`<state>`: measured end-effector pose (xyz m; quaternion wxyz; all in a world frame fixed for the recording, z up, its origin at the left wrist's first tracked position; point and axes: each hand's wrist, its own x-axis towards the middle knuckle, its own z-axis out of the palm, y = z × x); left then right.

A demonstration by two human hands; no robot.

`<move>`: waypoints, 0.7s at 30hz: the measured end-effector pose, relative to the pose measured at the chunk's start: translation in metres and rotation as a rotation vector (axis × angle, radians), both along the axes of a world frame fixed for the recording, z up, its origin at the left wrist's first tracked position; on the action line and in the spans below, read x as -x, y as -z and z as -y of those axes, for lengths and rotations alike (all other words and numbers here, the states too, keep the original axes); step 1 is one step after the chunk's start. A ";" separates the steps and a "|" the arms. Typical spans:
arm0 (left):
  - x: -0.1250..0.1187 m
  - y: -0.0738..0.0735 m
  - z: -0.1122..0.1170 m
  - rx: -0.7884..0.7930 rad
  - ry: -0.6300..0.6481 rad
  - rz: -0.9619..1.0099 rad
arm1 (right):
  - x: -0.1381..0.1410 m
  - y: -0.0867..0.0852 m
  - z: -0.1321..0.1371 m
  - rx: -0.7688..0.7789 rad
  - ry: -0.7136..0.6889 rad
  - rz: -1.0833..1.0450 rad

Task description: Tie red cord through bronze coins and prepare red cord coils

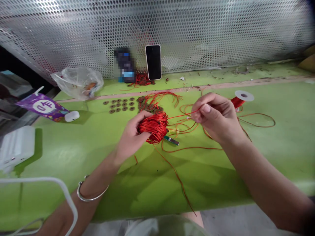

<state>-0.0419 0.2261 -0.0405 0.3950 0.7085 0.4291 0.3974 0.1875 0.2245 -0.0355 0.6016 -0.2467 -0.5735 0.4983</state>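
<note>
A thick bundle of red cord (pixel 155 127) is wrapped in the fingers of my left hand (pixel 134 134), above the green table. My right hand (pixel 213 114), to the right, pinches a thin red cord (pixel 180 115) that runs across to the bundle. One loose strand hangs from the bundle toward the table's front edge. Just behind the bundle lie round brown coin-like discs (pixel 150 106) with red cords among them. A green lighter (pixel 171 140) rests partly behind the bundle. Loops of cord spread on the table beneath my right hand.
A spool of red cord (pixel 244 95) stands at the right. Rows of discs (pixel 118 105) lie left of centre. A phone (pixel 153 62) leans on the perforated metal panel (pixel 197 36). At the left are a plastic bag (pixel 78 82), a purple packet (pixel 45 106) and a white case (pixel 72 116).
</note>
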 end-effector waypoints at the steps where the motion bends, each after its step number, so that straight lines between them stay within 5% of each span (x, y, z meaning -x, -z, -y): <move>1: 0.000 0.000 0.001 -0.003 0.007 -0.004 | 0.000 0.000 0.000 -0.008 0.003 0.002; 16: 0.000 0.006 0.011 -0.031 0.122 0.062 | 0.003 0.003 0.002 -0.014 -0.171 0.098; 21: -0.001 0.006 0.016 -0.099 0.167 0.111 | 0.011 0.007 -0.002 0.070 -0.082 0.090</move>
